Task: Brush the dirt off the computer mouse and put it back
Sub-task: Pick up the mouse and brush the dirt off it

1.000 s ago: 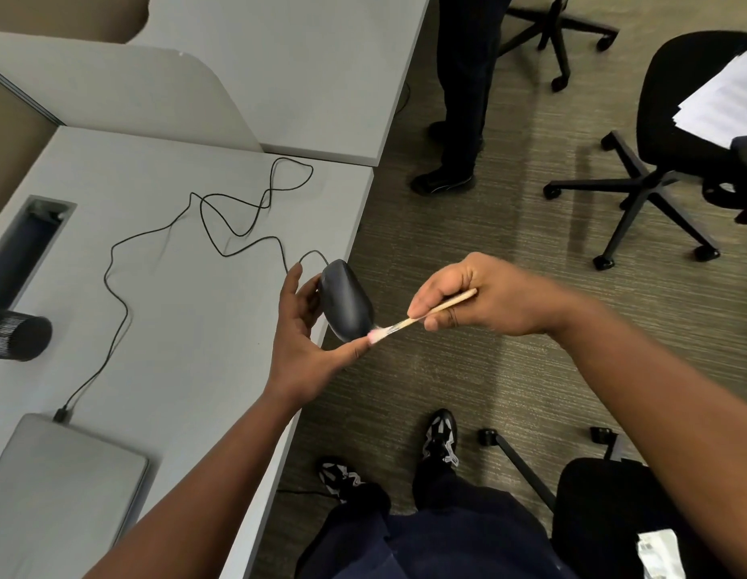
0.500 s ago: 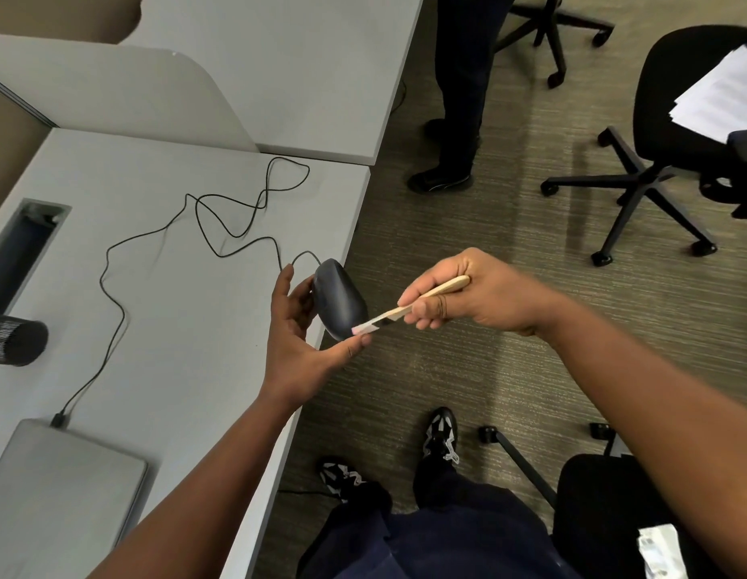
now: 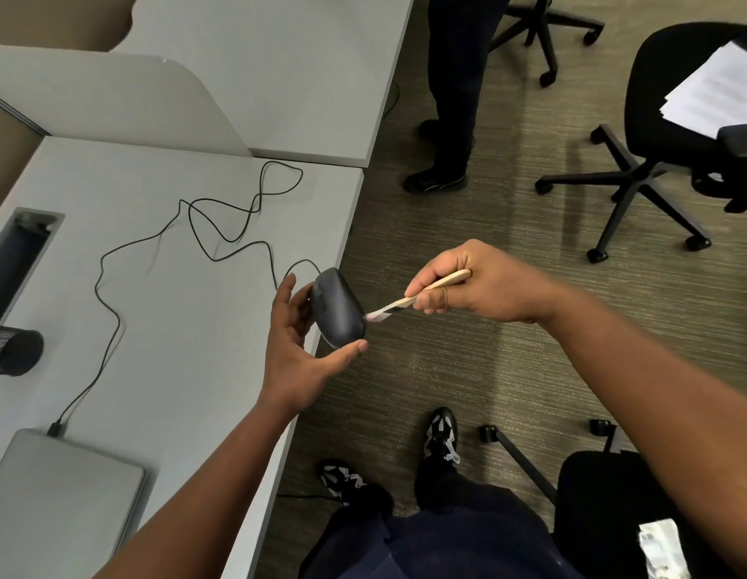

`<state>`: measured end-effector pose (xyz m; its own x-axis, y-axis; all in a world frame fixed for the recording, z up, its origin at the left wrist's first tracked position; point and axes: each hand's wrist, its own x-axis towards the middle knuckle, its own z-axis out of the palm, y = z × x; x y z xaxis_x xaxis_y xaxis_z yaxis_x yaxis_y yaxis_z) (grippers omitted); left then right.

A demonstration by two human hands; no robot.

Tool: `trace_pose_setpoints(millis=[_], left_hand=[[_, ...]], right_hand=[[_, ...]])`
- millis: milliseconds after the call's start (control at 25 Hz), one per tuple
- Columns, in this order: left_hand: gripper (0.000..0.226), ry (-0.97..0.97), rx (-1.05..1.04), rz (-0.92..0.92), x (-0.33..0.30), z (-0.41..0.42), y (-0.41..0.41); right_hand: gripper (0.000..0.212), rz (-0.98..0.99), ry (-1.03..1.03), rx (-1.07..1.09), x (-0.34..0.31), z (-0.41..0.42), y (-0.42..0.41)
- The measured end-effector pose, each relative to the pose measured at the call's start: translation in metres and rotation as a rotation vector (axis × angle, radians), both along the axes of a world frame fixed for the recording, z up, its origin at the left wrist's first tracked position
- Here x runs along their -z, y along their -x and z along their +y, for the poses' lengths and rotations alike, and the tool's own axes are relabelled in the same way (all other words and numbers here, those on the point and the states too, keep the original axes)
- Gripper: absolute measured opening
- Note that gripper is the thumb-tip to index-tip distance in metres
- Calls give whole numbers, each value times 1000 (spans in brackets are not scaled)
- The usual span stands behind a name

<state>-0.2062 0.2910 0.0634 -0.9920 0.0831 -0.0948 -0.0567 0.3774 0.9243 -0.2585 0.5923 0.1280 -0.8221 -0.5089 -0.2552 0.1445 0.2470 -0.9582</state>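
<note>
At the near right edge of the grey surface [image 3: 163,328], the left hand [image 3: 298,348] holds the computer mouse [image 3: 337,308] up off the desk, just over the edge above the carpeted floor. Its fingers are curled loosely round the mouse: the thumb presses the near end, and the other fingers support the far left side, so the dark rounded top faces right. No brand mark or lettering can be read on the mouse shell.

Right of it, the right hand [image 3: 478,286] pinches a small brush [image 3: 417,297] with a pale wooden handle between thumb and the closed fingers. The handle slants down to the left, and its light bristle tip touches the right side of the mouse, just above the left thumb.

From the far end of the mouse a thin black cable [image 3: 196,231] runs left across the surface in several loose loops, then comes near and plugs into the far edge of a closed grey laptop [image 3: 58,499] at the near left corner. No logo shows on its lid. A black mesh cup [image 3: 10,351] lies on its side at the left edge, beside a rectangular cable slot [image 3: 19,252] in the surface.

On the floor to the right stands a black office chair [image 3: 672,131] carrying a stack of white papers [image 3: 718,94]; their print is too small to read. Another person's dark trouser legs [image 3: 457,77] stand at the far side.
</note>
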Motion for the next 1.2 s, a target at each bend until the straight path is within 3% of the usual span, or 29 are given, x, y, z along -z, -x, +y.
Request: trace_pose_setpoints(millis=[200, 440, 960, 1200], left_hand=[[127, 3, 3, -7, 0, 2, 0], [128, -25, -11, -16, 2, 1, -1], [139, -28, 68, -122, 3, 6, -2], [129, 19, 113, -106, 2, 6, -2]], right_hand=[[25, -82, 207, 29, 1, -1, -3], [10, -44, -3, 63, 4, 2, 2], [14, -170, 128, 93, 8, -24, -10], [22, 104, 25, 174, -1, -23, -1]])
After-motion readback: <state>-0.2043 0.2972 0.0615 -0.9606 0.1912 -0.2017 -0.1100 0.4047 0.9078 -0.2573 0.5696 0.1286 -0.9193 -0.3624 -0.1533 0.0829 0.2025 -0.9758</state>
